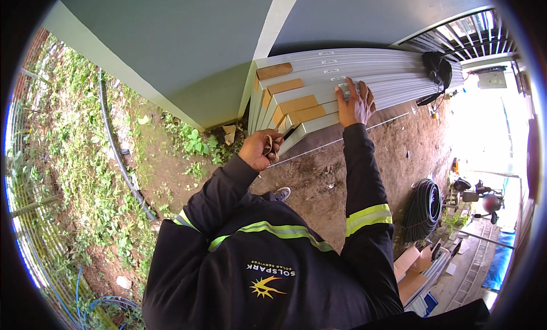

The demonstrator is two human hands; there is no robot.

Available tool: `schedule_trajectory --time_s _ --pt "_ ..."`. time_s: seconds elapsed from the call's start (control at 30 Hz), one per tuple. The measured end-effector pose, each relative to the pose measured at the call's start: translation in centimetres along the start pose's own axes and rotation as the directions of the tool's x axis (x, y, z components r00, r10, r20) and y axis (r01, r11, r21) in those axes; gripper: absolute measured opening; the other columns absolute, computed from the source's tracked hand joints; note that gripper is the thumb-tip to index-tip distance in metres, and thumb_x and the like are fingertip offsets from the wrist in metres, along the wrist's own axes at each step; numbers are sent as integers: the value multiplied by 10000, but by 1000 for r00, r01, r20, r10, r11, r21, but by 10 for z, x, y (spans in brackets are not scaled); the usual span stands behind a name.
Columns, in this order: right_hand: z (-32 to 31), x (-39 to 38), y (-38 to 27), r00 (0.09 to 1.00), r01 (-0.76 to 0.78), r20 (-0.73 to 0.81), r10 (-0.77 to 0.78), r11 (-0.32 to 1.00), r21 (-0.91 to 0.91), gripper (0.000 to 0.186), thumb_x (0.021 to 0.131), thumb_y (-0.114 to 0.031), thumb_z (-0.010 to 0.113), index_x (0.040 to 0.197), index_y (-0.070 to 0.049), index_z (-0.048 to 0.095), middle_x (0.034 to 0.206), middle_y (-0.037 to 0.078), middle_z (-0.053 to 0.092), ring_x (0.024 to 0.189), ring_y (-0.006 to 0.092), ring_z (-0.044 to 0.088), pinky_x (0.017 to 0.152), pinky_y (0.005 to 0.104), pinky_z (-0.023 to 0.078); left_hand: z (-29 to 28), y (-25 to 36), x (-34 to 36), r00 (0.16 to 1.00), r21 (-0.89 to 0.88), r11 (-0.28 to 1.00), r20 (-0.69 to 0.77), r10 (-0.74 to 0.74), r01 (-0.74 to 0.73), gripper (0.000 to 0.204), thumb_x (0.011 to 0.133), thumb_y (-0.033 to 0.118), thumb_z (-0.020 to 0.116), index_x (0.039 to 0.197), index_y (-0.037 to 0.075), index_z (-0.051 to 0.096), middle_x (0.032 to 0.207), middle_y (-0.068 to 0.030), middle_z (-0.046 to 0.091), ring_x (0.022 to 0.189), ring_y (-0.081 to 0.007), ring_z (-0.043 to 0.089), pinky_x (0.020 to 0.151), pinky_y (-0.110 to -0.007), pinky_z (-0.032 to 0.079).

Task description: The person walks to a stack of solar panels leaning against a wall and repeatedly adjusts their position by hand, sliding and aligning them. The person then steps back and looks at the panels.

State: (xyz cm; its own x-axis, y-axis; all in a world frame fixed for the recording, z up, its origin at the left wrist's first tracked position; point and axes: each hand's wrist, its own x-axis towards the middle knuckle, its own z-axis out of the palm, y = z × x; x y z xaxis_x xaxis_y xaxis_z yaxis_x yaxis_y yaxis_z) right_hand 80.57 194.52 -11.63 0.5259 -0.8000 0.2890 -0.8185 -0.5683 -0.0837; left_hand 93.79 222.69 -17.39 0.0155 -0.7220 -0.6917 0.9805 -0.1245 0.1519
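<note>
A row of silver-framed panels (319,93), which look like solar panels, stands on edge against the grey wall. Brown cardboard corner pieces (293,109) cover their near corners. At the nearest corner, my left hand (261,150) is closed round a small looped tool that looks like scissors (269,143). A dark, narrow part points from it toward the cardboard; whether it touches is hard to see. My right hand (355,105) lies on the top edge of the nearest panels, fingers spread, holding nothing.
A black bag-like bundle (437,71) rests on the panels' far end. Coiled black cable (423,209) lies at right, near cardboard boxes (413,267) and a ladder (472,276). A black hose (114,142) crosses the weeds at left. Metal bars (464,37) stand at the far right.
</note>
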Motion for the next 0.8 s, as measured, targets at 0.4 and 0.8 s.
schedule_trajectory --time_s 0.4,0.8 --pt "-1 -1 -1 1000 1 -12 -1 1000 1 637 975 -630 628 1523 -307 629 1639 134 481 1556 368 348 1245 630 219 30 16 -19 994 -50 993 -38 105 -107 102 962 181 710 894 110 680 789 11 646 688 -119 574 567 -289 380" --pt "-2 -2 -1 1000 2 -18 -2 1000 16 634 969 -620 646 1511 -292 641 1630 128 483 1549 366 351 1239 636 223 19 9 6 996 -56 995 -50 75 -78 121 961 147 741 871 134 661 762 26 614 659 -102 548 544 -269 350"
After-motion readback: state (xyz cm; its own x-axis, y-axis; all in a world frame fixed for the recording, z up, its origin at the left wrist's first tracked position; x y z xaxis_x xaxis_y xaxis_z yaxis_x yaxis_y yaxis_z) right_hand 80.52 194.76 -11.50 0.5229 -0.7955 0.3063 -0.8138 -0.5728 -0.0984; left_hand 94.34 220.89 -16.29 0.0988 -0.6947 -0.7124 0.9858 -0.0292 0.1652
